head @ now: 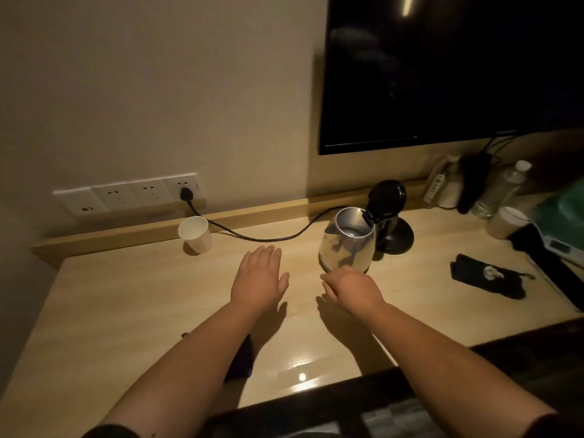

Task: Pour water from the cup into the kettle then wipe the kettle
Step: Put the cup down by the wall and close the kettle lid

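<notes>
A steel kettle (347,245) stands on the wooden desk (126,295) right of centre, its black lid flipped up and its mouth showing. A white paper cup (195,234) stands upright at the back left, near the wall ledge. My left hand (259,281) hovers flat over the desk between cup and kettle, fingers apart, holding nothing. My right hand (353,289) is just in front of the kettle's base, fingers loosely curled and empty. A dark cloth (240,358) lies under my left forearm, mostly hidden.
The kettle's black base (396,237) sits behind it, its cord (252,237) running to a wall socket (186,192). A dark screen (442,71) hangs at the back right. Bottles (502,188), a lidded cup (505,222) and a black pouch (486,276) crowd the right side.
</notes>
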{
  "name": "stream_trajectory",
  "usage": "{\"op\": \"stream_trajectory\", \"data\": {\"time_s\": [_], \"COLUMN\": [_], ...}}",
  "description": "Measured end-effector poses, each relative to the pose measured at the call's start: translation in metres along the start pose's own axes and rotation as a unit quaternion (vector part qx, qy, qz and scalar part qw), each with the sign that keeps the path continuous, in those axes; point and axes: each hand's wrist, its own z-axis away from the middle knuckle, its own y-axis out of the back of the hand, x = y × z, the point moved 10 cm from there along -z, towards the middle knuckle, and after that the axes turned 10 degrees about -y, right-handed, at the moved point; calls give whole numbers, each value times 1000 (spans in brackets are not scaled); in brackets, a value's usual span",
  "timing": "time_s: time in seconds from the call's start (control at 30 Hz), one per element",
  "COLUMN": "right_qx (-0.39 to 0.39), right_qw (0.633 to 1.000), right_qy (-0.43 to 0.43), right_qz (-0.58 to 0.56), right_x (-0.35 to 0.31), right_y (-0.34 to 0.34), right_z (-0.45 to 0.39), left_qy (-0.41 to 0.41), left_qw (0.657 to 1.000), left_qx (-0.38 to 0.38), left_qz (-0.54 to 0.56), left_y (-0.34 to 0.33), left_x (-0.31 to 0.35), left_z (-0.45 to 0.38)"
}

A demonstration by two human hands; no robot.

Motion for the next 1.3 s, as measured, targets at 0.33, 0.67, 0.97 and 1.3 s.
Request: {"op": "stream_trajectory", "data": {"time_s": [0.33, 0.67, 0.97, 1.3], "right_qx": [32, 122, 85, 99], "right_qw": [972, 817, 795, 981], "right_qy": [-215, -327, -277, -73], "right_qz": [-89, -459, -533, -147], "right_x": [156, 207, 180, 96], "right_y": [49, 99, 102, 96], "right_z": [21, -22, -62, -73], "left_qy": [-42, -50, -51, -45], "left_qw": [999, 999, 998, 997], "left_qx": [-4, -13, 2, 39], "left_qz": [0, 9, 24, 40], "left_y": [-3, -19, -27, -28], "left_x": [94, 99, 97, 98], "left_z": [-53, -93, -97, -96]}}
